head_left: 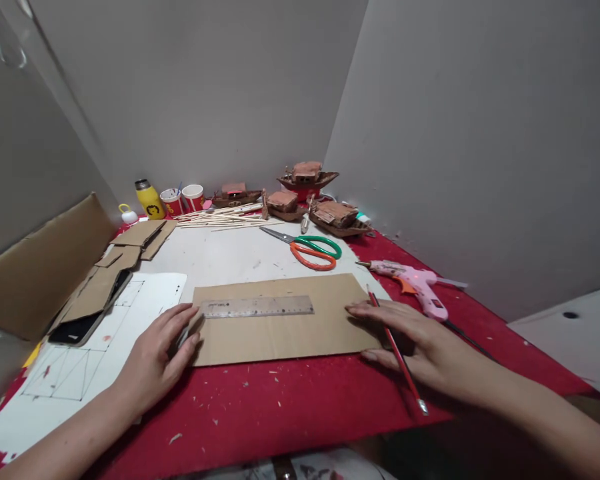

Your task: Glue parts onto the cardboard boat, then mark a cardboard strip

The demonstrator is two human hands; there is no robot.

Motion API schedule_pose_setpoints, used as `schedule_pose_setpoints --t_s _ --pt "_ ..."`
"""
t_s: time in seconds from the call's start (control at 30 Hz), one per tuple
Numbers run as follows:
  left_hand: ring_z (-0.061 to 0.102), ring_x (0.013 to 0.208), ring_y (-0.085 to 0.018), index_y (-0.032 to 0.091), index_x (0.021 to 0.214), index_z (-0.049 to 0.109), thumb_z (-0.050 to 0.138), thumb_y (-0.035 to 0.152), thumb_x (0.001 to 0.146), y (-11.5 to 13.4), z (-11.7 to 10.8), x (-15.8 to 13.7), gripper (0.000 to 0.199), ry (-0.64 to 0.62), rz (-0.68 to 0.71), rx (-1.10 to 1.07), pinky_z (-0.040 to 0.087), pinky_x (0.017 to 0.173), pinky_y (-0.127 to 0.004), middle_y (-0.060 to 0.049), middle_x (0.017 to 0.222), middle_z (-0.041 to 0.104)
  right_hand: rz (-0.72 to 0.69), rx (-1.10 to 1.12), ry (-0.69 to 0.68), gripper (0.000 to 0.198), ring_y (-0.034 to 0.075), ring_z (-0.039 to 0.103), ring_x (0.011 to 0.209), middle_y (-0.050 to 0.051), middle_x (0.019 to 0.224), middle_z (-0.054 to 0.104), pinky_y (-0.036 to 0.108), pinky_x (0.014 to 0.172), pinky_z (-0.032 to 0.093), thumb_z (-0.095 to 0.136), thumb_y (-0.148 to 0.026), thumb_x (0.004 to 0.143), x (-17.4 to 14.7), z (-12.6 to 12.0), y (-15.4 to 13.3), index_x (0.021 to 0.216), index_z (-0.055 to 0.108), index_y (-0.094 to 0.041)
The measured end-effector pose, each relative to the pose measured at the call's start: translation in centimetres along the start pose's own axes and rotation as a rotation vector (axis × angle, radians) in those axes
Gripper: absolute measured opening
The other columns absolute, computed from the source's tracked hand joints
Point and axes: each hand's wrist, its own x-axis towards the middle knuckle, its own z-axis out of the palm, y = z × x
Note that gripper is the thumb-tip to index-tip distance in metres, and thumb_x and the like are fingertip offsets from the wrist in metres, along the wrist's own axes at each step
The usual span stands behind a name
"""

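A flat rectangle of brown cardboard [280, 340] lies in front of me on the table. On its upper left part rests a clear ruler [260, 307]. My left hand [163, 350] is at the cardboard's left edge, thumb and fingers apart and fingertips touching or very near it. A small pale thing shows beneath that hand, too hidden to name. My right hand [415, 337] is at the right edge, its fingertips over the cardboard. A red and black pencil [399, 357] is tucked between its fingers, tip pointing away and eraser end towards me.
Scissors [315, 252] lie beyond the cardboard, and a pink glue gun [415, 283] to the right. Model boats [335, 217], thin sticks [220, 217], paper cups [193, 198] and a yellow bottle [150, 200] stand behind. Cardboard scraps [87, 293], a phone [80, 332] and a drawing [75, 373] are left.
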Motion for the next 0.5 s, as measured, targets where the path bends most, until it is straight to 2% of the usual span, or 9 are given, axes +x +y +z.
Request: schedule_pose_setpoints --t_s 0.13,0.23,0.33,0.5 --pt "0.050 0.126 -0.029 0.023 0.139 0.043 0.049 0.030 0.094 0.7 0.0 0.8 0.046 -0.049 0.118 0.049 0.044 0.103 -0.049 -0.012 0.138 0.054 -0.007 0.065 0.077 0.037 0.028 0.065 0.110 0.010 0.120 0.069 0.046 0.092 0.054 0.062 -0.036 0.087 1.7 -0.2 -2.0 0.122 0.061 -0.026" --pt "0.042 0.134 -0.030 0.023 0.147 0.034 0.050 0.034 0.094 1.5 0.5 1.4 0.057 -0.153 0.194 0.062 0.042 0.107 -0.047 -0.011 0.148 0.045 -0.073 0.083 0.048 0.030 0.025 0.067 0.097 0.012 0.111 0.071 0.042 0.083 0.056 0.056 -0.029 0.090 3.9 0.7 -3.1 0.120 0.062 -0.024" --pt "0.039 0.137 -0.030 0.022 0.152 0.025 0.049 0.039 0.094 1.9 0.9 1.6 0.065 -0.241 0.220 0.089 0.041 0.107 -0.048 -0.012 0.151 0.040 -0.148 0.065 0.012 0.028 0.023 0.066 0.085 0.012 0.098 0.071 0.037 0.072 0.055 0.055 -0.026 0.091 5.9 1.8 -3.2 0.117 0.062 -0.022" --pt "0.039 0.137 -0.032 0.017 0.153 0.024 0.049 0.047 0.094 1.8 1.4 1.9 0.071 -0.329 0.221 0.088 0.041 0.107 -0.047 -0.015 0.150 0.040 -0.239 0.078 -0.053 0.024 0.021 0.064 0.083 0.010 0.092 0.070 0.034 0.071 0.053 0.051 -0.023 0.093 8.0 2.9 -2.4 0.113 0.064 -0.023"
